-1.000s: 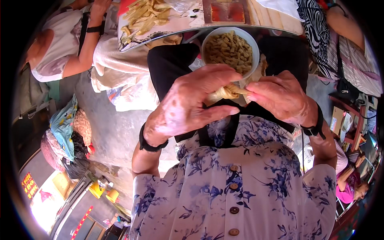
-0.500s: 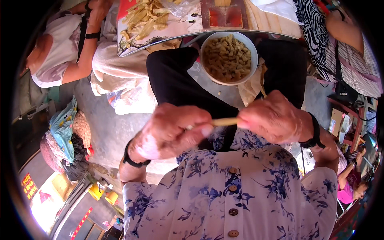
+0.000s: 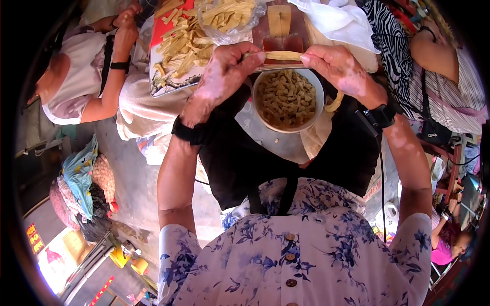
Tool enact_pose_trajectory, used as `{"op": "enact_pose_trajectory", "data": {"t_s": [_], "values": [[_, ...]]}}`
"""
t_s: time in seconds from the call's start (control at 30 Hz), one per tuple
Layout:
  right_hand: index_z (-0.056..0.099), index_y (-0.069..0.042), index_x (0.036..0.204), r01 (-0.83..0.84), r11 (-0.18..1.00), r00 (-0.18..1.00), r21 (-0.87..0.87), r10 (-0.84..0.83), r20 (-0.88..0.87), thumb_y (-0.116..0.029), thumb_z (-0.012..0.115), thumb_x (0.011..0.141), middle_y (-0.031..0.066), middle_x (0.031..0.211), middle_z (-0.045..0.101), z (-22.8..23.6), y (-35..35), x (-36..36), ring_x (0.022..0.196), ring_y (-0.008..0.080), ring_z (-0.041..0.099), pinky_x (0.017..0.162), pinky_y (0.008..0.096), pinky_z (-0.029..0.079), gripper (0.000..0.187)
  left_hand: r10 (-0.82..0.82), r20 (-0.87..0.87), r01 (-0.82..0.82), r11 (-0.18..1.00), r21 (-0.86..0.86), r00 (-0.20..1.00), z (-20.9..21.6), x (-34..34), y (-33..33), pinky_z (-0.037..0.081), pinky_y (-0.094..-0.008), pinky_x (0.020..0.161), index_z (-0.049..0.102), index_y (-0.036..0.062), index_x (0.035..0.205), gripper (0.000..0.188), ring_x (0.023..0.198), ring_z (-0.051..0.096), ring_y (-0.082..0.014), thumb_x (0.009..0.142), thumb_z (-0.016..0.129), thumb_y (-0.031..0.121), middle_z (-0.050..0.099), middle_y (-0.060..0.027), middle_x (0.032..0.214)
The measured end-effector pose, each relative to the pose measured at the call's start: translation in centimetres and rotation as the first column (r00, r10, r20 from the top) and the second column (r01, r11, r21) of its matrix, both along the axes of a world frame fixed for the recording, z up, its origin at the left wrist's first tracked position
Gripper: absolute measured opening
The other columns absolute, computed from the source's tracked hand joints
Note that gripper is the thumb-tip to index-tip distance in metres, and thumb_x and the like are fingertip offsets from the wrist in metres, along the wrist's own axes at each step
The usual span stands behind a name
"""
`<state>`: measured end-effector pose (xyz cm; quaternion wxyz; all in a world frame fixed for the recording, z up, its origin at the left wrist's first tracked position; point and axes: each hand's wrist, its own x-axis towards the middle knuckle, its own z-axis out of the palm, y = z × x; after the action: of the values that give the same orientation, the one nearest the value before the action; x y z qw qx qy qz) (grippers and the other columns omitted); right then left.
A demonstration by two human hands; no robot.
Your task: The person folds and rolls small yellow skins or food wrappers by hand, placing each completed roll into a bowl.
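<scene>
My left hand (image 3: 224, 71) and my right hand (image 3: 344, 71) stretch a pale yellow, fibrous strip (image 3: 283, 55) level between them, each pinching it with thumb and fingers. It spans the table's near edge, just beyond a white bowl (image 3: 320, 104) of short, cut yellowish pieces (image 3: 288, 97). Below my right hand dangles a curled yellow length (image 3: 334, 103); whether it belongs to the same strip I cannot tell. Beyond my left hand, a heap of similar strips (image 3: 184, 48) lies on the table.
On the table are a clear plastic bag (image 3: 232, 28) of strips, a reddish-brown board with a wooden block (image 3: 278, 20), and a white cloth (image 3: 334, 23). People sit to the left (image 3: 76, 76) and right (image 3: 444, 81). Bundled bags (image 3: 84, 188) rest on the floor at left.
Both hands have moved forward from near my lap to the table's edge, carrying the strip beyond the bowl. The strip now shows longer between them.
</scene>
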<state>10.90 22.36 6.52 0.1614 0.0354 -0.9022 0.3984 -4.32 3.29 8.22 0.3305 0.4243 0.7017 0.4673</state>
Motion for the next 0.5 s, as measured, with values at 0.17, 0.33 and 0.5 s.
{"op": "enact_pose_trajectory", "data": {"t_s": [0.17, 0.33, 0.5], "values": [[0.058, -0.001, 0.078, 0.038, 0.998, 0.999, -0.051, -0.039, -0.02, -0.021, 0.055, 0.09, 0.0053, 0.052, 0.038, -1.0, 1.9, -1.0, 0.048, 0.0121, 0.036, 0.045, 0.0291, 0.033, 0.024, 0.015, -0.019, -0.016, 1.0, -0.009, 1.0, -0.8, -1.4, 2.0, 0.026, -0.0169, 0.052, 0.061, 0.0048, 0.087, 0.017, 0.06, 0.034, 0.0003, 0.09, 0.057, 0.021, 0.042, 0.0102, 0.065], [0.058, -0.001, 0.079, 0.045, 0.997, 0.999, -0.07, -0.047, -0.016, -0.022, 0.055, 0.09, 0.0041, 0.053, 0.041, -2.0, 2.9, -1.7, 0.049, 0.0113, 0.038, 0.045, 0.0279, 0.033, 0.024, 0.035, -0.035, -0.034, 0.999, 0.021, 0.999, -2.0, -2.2, 3.1, 0.027, -0.0176, 0.052, 0.062, 0.0054, 0.085, 0.017, 0.059, 0.034, -0.0003, 0.089, 0.057, 0.022, 0.043, 0.0098, 0.065], [0.055, 0.003, 0.086, 0.058, 0.98, 0.99, -0.191, -0.033, 0.135, -0.024, 0.051, 0.093, 0.0026, 0.067, 0.052, -4.1, 3.0, -1.5, 0.064, 0.0095, 0.046, 0.06, 0.0226, 0.04, 0.028, 0.065, -0.075, -0.058, 0.994, 0.095, 0.995, -3.6, -2.1, 3.5, 0.028, -0.0195, 0.051, 0.063, 0.0035, 0.085, 0.02, 0.058, 0.035, -0.0021, 0.088, 0.058, 0.022, 0.043, 0.0087, 0.063]]}}
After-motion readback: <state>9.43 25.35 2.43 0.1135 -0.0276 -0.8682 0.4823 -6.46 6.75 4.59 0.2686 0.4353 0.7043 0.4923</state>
